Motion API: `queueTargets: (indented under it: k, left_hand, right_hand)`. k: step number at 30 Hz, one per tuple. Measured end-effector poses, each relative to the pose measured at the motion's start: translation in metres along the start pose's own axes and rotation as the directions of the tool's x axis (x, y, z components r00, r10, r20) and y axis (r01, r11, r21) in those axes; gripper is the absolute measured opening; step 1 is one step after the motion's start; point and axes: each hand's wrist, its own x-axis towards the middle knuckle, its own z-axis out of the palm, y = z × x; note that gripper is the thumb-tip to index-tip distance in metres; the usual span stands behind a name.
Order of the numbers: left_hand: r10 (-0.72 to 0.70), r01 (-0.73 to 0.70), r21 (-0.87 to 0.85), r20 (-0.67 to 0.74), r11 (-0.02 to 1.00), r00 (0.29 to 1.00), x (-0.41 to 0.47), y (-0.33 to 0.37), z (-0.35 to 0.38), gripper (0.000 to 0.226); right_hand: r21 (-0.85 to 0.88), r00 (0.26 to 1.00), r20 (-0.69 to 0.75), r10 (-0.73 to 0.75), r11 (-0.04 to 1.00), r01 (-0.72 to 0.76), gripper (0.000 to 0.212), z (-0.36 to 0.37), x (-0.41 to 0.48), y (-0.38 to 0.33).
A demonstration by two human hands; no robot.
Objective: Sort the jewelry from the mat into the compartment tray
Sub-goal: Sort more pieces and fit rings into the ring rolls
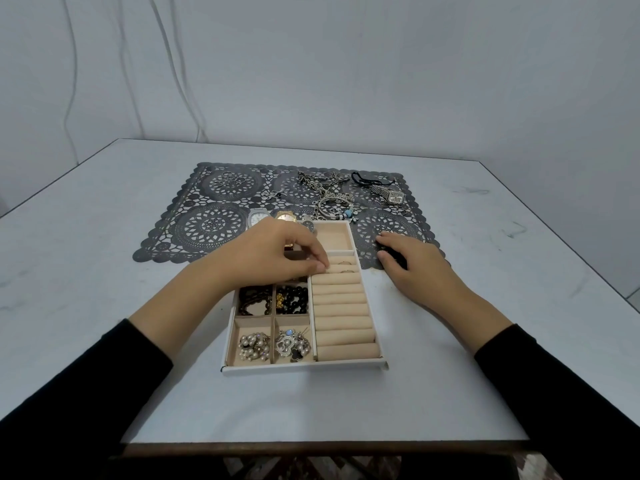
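Your left hand [277, 254] bunches its fingertips on the tray's [304, 367] far ring rolls [341, 306], beside two seated rings [346, 270]; you cannot tell whether it pinches anything. Your right hand [415, 268] rests loose-fingered on the mat [214, 202], just beside the tray's right wall. Watches [258, 218] and chains [325, 188] lie beyond.

Open surface [104, 271] flanks the tray [304, 367] on both sides and in front. The left hand [273, 254] covers its far-left compartments; the right hand [412, 261] rests on the mat [194, 220] beside it.
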Motion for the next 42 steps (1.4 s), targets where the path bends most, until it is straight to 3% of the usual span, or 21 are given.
queueTargets:
  k: [17, 23, 27, 31, 34, 42]
  left_hand:
    - [-0.053, 0.052, -0.042, -0.036, 0.998, 0.998, -0.002, 0.005, 0.002, 0.011]
    - [-0.107, 0.070, -0.195, -0.189, 0.978, 0.976, -0.007, 0.004, -0.005, 0.012]
    - [-0.176, 0.101, -0.226, -0.339, 0.969, 0.924, -0.008, -0.009, -0.017, 0.011]
    - [-0.246, 0.222, -0.107, -0.470, 0.969, 0.848, -0.006, -0.040, -0.028, 0.014]
    - [-0.277, 0.290, -0.051, -0.491, 0.956, 0.826, -0.006, -0.061, -0.037, 0.020]
    - [-0.388, 0.462, 0.259, -0.291, 0.848, 0.875, 0.007, -0.114, -0.049, 0.043]
  right_hand:
    - [0.002, 1.000, -0.004, -0.005, 1.000, 0.005, 0.037, 0.000, 0.000, 0.002]
    - [0.039, 0.998, -0.050, -0.029, 0.999, 0.031, 0.030, -0.003, 0.000, -0.001]
    - [0.076, 0.996, -0.092, 0.009, 0.997, -0.002, 0.029, -0.004, 0.007, 0.002]
    - [0.078, 0.992, -0.126, 0.026, 0.997, -0.016, 0.030, -0.005, 0.023, 0.006]
    - [0.069, 0.993, -0.119, 0.026, 0.997, -0.018, 0.032, -0.004, 0.038, 0.006]
    - [-0.015, 0.998, -0.053, -0.019, 1.000, 0.019, 0.034, 0.009, 0.087, 0.004]
